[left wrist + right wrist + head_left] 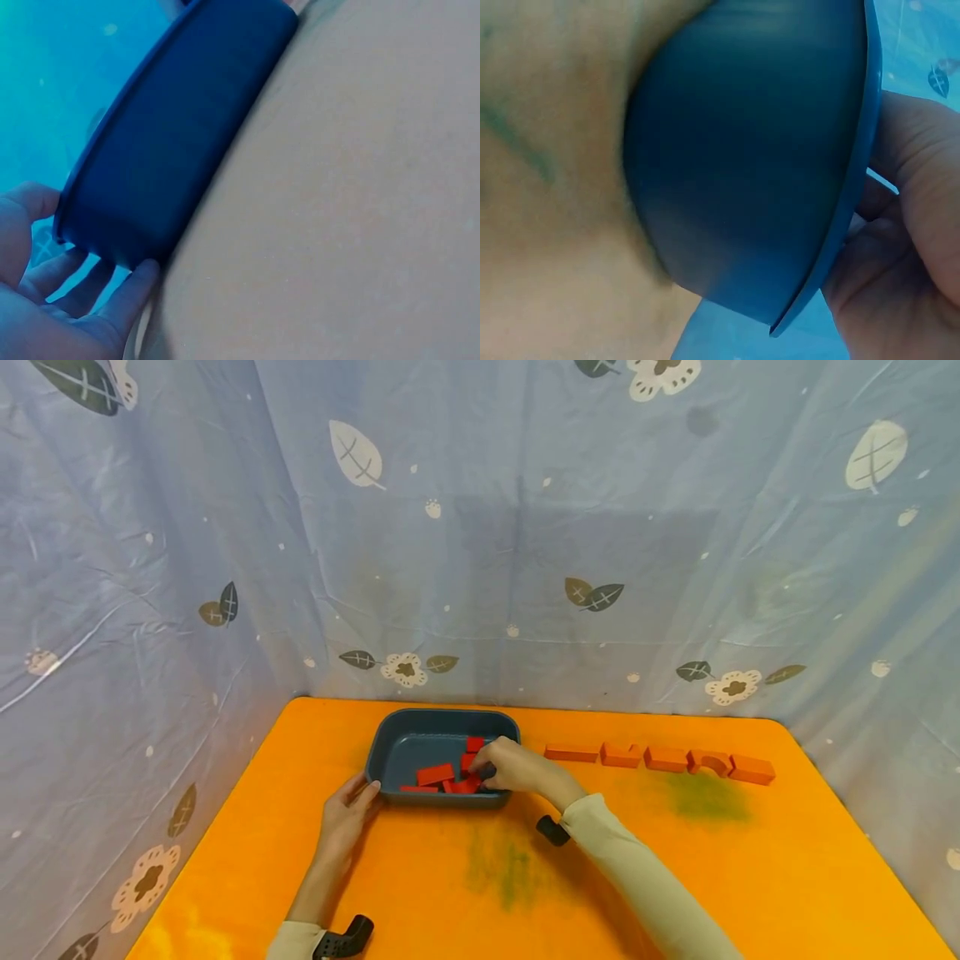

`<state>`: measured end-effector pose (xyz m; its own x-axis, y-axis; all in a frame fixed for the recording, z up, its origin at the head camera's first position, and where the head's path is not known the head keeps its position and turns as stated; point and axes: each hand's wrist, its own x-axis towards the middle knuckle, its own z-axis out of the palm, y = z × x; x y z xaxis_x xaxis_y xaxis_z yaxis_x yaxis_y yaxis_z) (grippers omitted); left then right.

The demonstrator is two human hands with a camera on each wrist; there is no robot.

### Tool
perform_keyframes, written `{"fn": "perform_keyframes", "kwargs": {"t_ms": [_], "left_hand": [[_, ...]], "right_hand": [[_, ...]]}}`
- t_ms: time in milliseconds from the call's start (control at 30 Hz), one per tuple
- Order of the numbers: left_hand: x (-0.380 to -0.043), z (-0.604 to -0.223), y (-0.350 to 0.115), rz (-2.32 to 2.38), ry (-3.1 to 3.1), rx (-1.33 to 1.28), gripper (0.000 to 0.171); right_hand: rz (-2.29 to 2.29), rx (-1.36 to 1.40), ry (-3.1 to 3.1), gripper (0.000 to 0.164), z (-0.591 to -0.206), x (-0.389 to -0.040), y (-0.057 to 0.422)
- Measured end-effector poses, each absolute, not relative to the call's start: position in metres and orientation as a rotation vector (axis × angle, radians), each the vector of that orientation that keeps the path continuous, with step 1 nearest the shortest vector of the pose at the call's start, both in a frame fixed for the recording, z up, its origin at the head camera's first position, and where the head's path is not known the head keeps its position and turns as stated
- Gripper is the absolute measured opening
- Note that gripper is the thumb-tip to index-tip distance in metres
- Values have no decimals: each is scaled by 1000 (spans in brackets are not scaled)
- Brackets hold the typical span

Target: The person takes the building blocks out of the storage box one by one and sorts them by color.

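Note:
A dark blue-grey tub [405,721] with rounded corners stands on the table, several red blocks [435,774] lying loose inside it. My left hand [348,817] grips its near left corner. In the left wrist view the thumb [37,201] is at the rim and the other fingers lie against the outer wall. Over the right side of the tub, my right hand [513,768] reaches in with bent fingers among the red blocks. The tub wall hides those fingertips in the right wrist view, so I cannot tell whether they pinch a block.
Right of the tub, a row of several orange blocks [666,759] runs along the orange table [420,885], one with an arched cutout. Green smudges mark the cloth. Patterned blue curtains [480,552] enclose the back and sides.

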<state>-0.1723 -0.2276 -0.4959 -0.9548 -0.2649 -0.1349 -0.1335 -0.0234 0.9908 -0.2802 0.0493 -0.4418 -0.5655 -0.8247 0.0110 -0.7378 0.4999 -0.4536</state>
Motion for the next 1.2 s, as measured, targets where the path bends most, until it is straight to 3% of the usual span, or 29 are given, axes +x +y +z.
{"fn": "perform_keyframes", "kwargs": {"t_ms": [400,833,1200], "left_hand": [[-172,-499,-226,-2094,-2172,447,53],[-171,-497,-224,-2103,-2156,444,53],[-172,-496,-228,-2094,-2169,448,56]], "right_hand": [[-451,-1326,2573,27,-447,-274,36],[-698,-1393,2551,31,-430,-280,52],[-1372,-1068,2333,38,-423,-285,99]]}}
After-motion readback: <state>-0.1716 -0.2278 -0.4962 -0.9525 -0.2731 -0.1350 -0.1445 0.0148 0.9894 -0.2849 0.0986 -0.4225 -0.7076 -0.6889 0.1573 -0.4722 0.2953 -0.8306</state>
